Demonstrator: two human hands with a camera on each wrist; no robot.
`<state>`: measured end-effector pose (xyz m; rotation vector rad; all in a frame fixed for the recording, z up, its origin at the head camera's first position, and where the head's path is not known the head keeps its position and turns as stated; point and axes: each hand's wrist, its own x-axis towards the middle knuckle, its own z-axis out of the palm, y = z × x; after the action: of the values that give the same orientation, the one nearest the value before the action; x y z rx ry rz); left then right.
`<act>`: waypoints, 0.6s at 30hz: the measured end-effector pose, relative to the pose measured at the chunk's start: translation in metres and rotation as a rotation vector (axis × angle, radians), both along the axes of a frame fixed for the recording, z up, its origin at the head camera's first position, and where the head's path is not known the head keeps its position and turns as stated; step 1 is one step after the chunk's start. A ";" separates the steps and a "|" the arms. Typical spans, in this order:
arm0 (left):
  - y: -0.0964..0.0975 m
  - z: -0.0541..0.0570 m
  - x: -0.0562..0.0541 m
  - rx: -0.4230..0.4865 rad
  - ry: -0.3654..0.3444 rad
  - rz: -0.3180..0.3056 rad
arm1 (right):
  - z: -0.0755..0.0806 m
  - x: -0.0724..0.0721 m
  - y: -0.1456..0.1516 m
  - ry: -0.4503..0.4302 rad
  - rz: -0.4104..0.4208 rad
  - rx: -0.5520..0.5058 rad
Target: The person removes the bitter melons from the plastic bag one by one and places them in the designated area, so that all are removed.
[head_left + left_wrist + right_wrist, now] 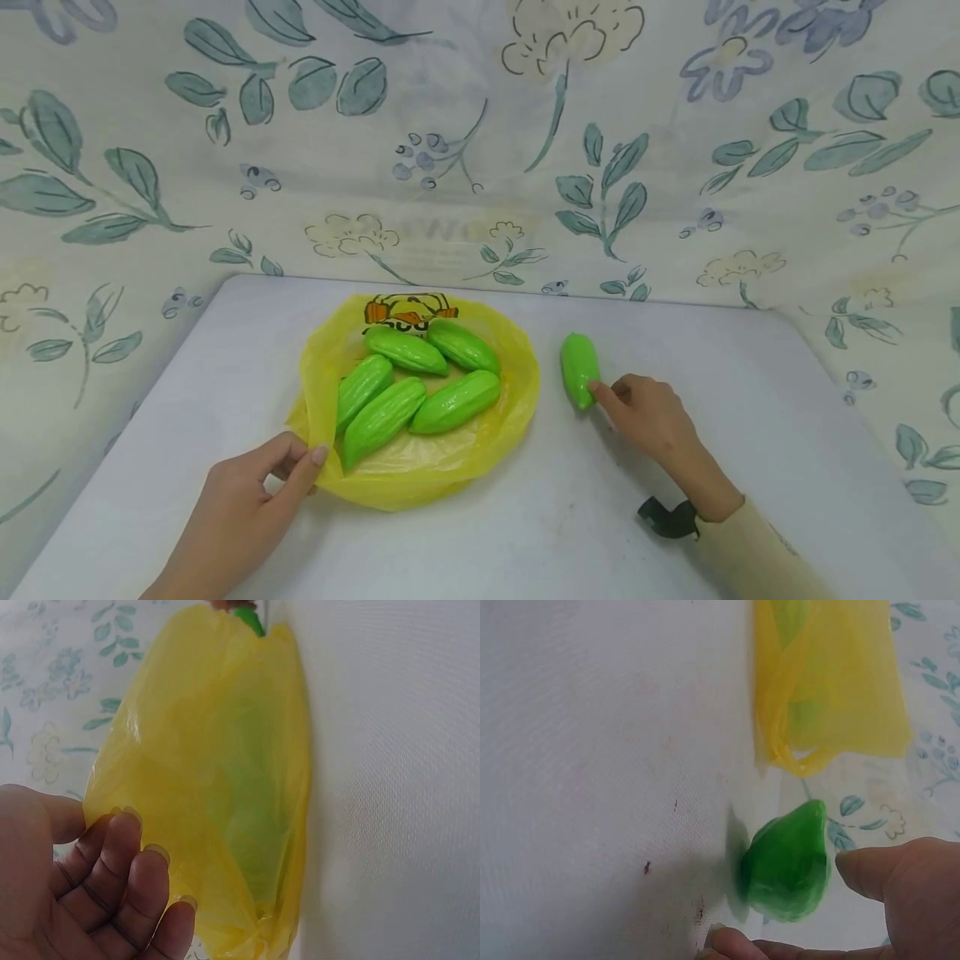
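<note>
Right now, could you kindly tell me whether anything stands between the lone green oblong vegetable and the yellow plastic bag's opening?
Only the raised right wall of the bag stands in the way of the vegetable; nothing else visible does.

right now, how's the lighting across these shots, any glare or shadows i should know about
Head view: fairly even light, with glossy highlights on the green vegetables in the yellow bag; left wrist view: dimmer, with the left hand in shade and a small glint on the bag; right wrist view: a soft shadow on the table beside the loose green vegetable.
</note>
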<state>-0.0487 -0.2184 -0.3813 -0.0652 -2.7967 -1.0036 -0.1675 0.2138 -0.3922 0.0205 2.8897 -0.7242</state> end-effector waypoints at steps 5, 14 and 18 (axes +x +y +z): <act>-0.001 -0.001 0.000 0.005 0.035 -0.011 | -0.001 0.003 0.000 0.016 0.000 -0.003; -0.004 -0.005 0.002 0.009 0.072 -0.022 | -0.002 0.006 -0.002 0.023 -0.005 -0.003; -0.004 -0.006 0.003 0.006 0.043 -0.019 | -0.002 0.009 -0.003 0.013 -0.006 -0.002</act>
<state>-0.0460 -0.2227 -0.3875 -0.1110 -2.7593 -1.0021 -0.1586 0.2106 -0.3939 0.0242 2.9026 -0.7315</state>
